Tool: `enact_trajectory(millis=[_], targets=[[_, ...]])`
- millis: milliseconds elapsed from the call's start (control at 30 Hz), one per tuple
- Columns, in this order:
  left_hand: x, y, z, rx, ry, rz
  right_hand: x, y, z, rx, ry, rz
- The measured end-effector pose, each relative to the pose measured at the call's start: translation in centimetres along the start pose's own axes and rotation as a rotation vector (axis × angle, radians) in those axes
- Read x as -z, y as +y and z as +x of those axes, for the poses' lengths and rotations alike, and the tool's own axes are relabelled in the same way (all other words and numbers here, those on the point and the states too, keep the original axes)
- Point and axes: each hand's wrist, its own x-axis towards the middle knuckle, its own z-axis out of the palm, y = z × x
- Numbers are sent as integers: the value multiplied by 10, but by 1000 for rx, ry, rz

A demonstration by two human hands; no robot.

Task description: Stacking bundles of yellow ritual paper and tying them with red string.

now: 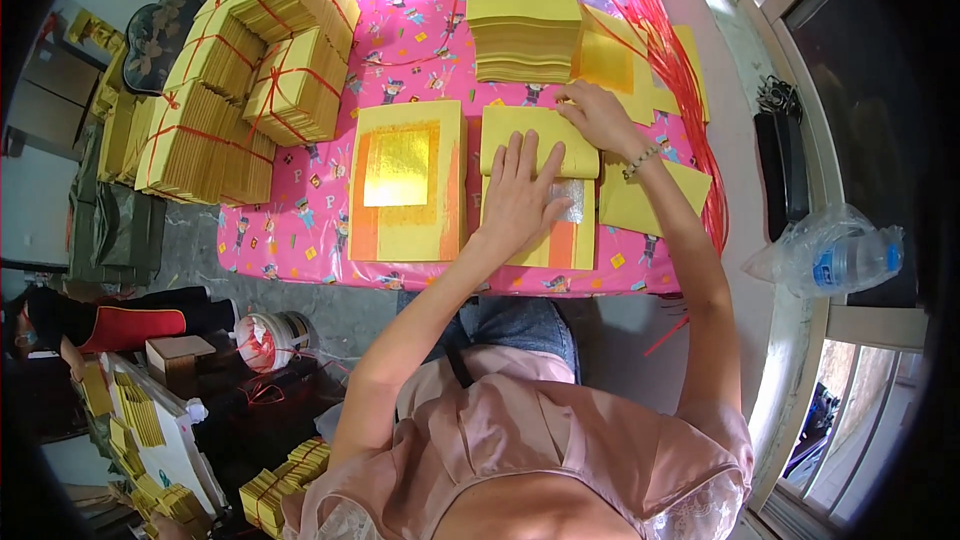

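Observation:
My left hand [526, 180] lies flat with its fingers stretched out on a yellow paper sheet [510, 128] folded across the upper part of a stack. Below that fold show the stack's silver square [568, 202] and orange band, partly covered by the hand. At the sheet's upper right corner, my right hand [603, 120] bends its thumb and fingers around the edge; a beaded bracelet is on that wrist. Left of my hands sits another yellow paper stack [408, 230] with a gold foil square and orange sides. Under my right forearm is a loose yellow sheet [655, 195].
The pink patterned tablecloth [300, 225] holds tied yellow bundles [205, 145] at left and a tall stack [522, 40] at the back. Red strings [690, 90] run down the right side. A plastic bottle [845, 262] lies by the window; a person [50, 320] is at far left.

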Motion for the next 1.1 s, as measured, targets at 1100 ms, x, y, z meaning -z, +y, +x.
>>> enact_trajectory(millis=[1100], targets=[[-19,-6,-4,64,-95,75,36,-61,-37,-106,-593,-70]])
